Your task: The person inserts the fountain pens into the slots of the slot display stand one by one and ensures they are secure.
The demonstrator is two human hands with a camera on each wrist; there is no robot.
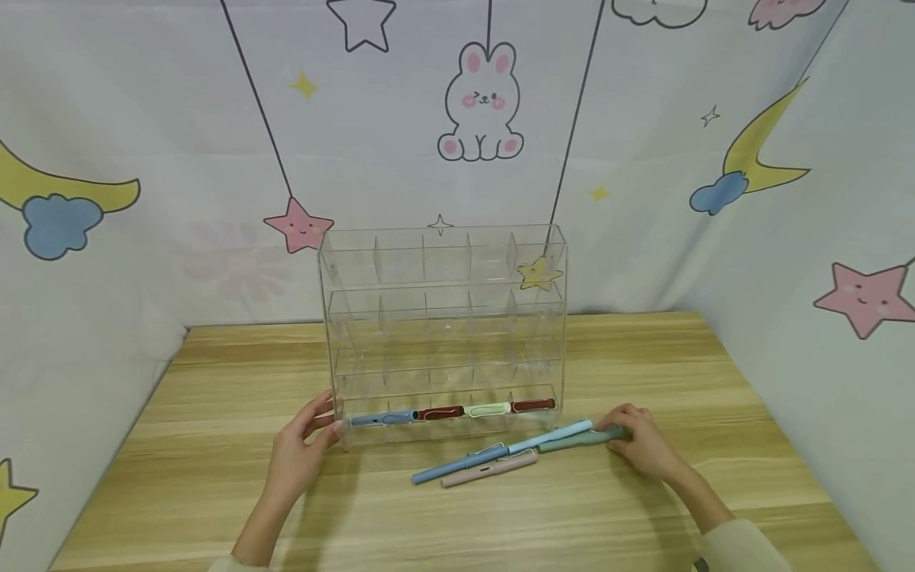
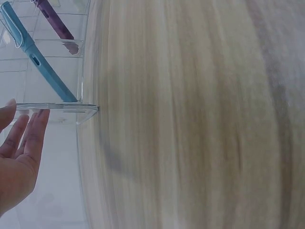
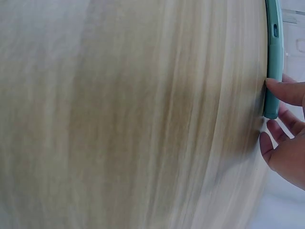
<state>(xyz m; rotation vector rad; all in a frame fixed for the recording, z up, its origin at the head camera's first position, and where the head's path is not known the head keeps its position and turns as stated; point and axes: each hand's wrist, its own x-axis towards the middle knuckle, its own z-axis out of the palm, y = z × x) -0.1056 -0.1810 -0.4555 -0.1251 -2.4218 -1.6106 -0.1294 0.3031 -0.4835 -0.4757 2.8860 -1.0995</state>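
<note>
Clear plastic rack [image 1: 448,342], pens [image 1: 441,413] along its lowest tier; the left hand [image 1: 295,451] pinches its side at seven o'clock. At five o'clock, the right hand [image 1: 643,443] grips a green pen's [image 1: 572,442] end. Any lettering is too small to read.

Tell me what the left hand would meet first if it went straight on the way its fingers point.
The left hand would most likely meet the clear rack's left side wall at once: its fingertips look right against it, though exact contact is hard to judge.
</note>
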